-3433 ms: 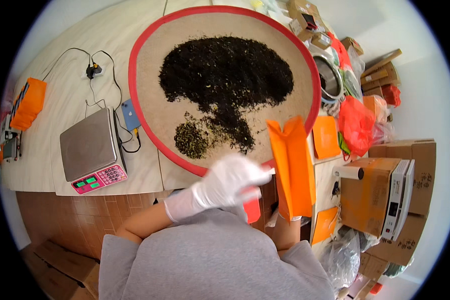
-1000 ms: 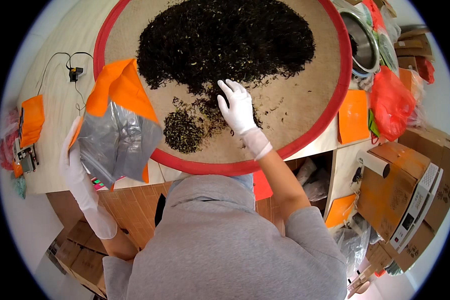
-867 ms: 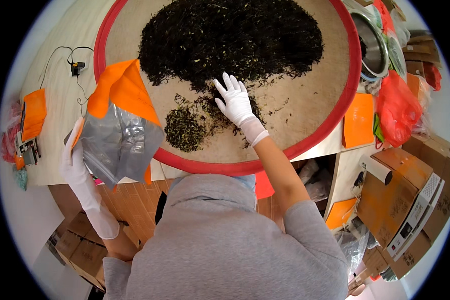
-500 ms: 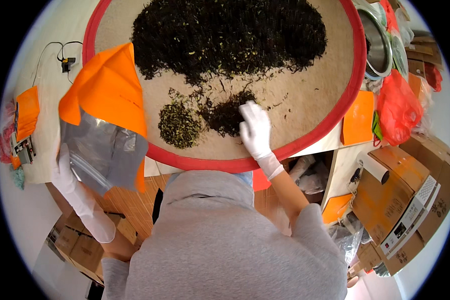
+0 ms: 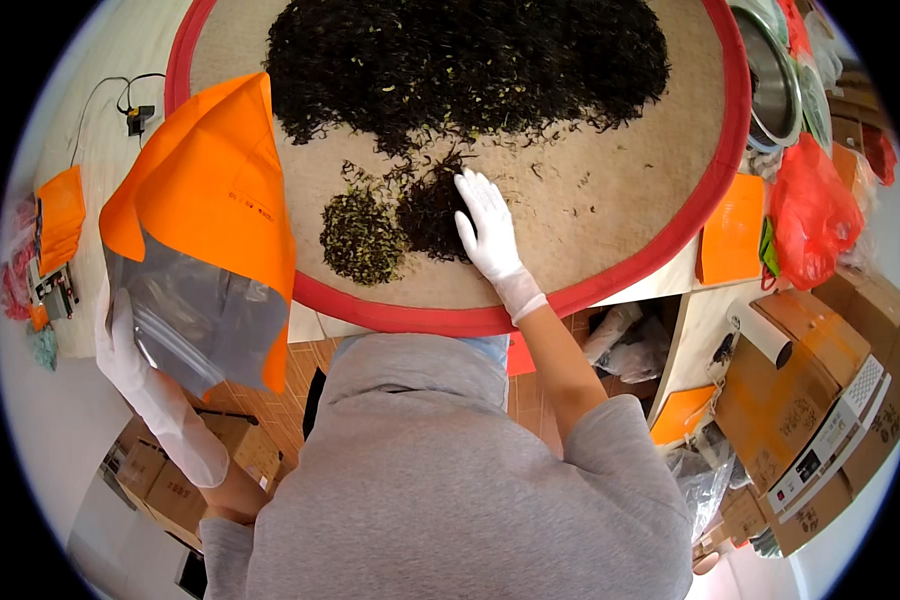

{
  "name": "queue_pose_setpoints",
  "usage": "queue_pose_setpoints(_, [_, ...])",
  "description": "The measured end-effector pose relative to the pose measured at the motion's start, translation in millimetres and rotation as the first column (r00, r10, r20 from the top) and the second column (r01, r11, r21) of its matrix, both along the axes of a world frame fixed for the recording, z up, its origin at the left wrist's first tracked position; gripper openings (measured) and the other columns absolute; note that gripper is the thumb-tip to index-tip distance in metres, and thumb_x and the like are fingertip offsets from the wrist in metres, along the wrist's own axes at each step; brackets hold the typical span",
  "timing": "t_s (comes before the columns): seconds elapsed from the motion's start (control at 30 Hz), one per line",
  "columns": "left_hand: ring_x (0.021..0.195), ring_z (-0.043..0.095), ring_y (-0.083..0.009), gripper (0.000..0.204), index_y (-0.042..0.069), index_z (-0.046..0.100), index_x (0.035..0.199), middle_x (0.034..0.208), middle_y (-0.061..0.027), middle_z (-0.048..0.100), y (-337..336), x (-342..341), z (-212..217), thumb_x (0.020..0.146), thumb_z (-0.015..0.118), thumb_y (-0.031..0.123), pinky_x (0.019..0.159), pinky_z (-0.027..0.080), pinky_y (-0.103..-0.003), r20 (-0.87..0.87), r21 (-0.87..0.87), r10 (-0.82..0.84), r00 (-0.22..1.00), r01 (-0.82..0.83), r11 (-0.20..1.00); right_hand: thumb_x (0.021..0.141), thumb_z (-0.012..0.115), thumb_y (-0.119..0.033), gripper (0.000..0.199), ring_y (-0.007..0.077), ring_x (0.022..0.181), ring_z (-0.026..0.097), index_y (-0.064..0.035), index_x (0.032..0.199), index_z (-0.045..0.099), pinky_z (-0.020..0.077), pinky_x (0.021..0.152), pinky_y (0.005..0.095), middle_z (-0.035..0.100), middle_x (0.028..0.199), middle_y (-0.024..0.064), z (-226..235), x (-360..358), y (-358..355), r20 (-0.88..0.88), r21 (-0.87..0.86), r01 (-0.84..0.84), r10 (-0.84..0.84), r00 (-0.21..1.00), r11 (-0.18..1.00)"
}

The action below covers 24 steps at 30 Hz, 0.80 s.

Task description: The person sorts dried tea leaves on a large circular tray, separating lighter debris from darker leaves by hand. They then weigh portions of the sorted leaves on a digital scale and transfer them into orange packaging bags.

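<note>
Open orange pouch [image 5: 205,240], dark tea pile [image 5: 432,208]

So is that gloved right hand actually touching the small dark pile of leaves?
Touching. The head view shows the right hand lying flat on the tray, its fingers against the right edge of the small dark leaf pile, no gap visible.

Count by kind, head view:

- Round woven tray with red rim [image 5: 610,290]: one, upper centre of the frame.
- Tea-leaf heaps on it: three (one large dark heap [image 5: 470,60] at the top, one small dark heap [image 5: 430,210] and one small greenish heap [image 5: 362,235] below it).
- Gloved hands: two, the left hand [image 5: 120,345] at the lower left, the right hand [image 5: 485,225] at the centre.
- Large orange pouch with silver lining [image 5: 205,230]: one, left.
- Red plastic bag [image 5: 810,215]: one, right.
</note>
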<state>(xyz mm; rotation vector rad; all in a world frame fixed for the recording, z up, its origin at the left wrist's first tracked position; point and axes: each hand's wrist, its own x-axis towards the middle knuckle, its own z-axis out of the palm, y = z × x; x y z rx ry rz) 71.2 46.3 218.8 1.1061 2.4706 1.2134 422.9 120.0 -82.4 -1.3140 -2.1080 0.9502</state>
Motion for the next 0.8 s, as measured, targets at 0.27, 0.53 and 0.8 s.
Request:
queue_pose_setpoints(0.27, [0.114, 0.055, -0.0172, 0.033, -0.005, 0.060, 0.123, 0.126, -0.0120, 0.060, -12.5, -9.4, -10.8, 0.092, 0.059, 0.005, 0.102, 0.040, -0.029, 0.095, 0.026, 0.072, 0.993, -0.074, 0.997, 0.063, 0.081, -0.051, 0.112, 0.0427, 0.143, 0.024, -0.0045, 0.150, 0.028, 0.0177, 0.116, 0.0548, 0.022, 0.154, 0.0261, 19.5, 37.1, -25.6, 0.288, -0.041, -0.193, 0.196, 0.937, 0.980])
queue_pose_setpoints(0.53, [0.115, 0.055, -0.0175, 0.038, -0.004, 0.061, 0.125, 0.126, -0.0096, 0.061, -18.3, -33.4, -15.5, 0.089, 0.065, 0.008, 0.101, 0.040, -0.029, 0.099, -0.067, 0.113, 0.989, -0.106, 0.992, 0.061, 0.075, -0.066, 0.107, 0.0425, 0.138, 0.028, -0.0281, 0.151, 0.031, 0.0254, 0.109, 0.0633, 0.028, 0.153, 0.0166, 32.3, -36.0, 36.0, 0.530, 0.092, -0.570, 0.445, 0.722, 0.817])
queue_pose_setpoints(0.8, [0.114, 0.057, -0.0164, 0.034, -0.004, 0.062, 0.125, 0.122, -0.0121, 0.063, 2.3, 0.3, -12.0, 0.093, 0.058, 0.006, 0.103, 0.040, -0.029, 0.328, -0.019, 0.092, 0.940, -0.091, 0.996, 0.075, 0.071, -0.050, 0.072, 0.0290, 0.106, 0.055, -0.0139, 0.134, 0.051, 0.0483, 0.086, 0.0458, 0.050, 0.128, 0.0131, -3.0, -23.0, 27.5, 0.418, 0.141, -0.570, 0.473, 0.775, 0.809])
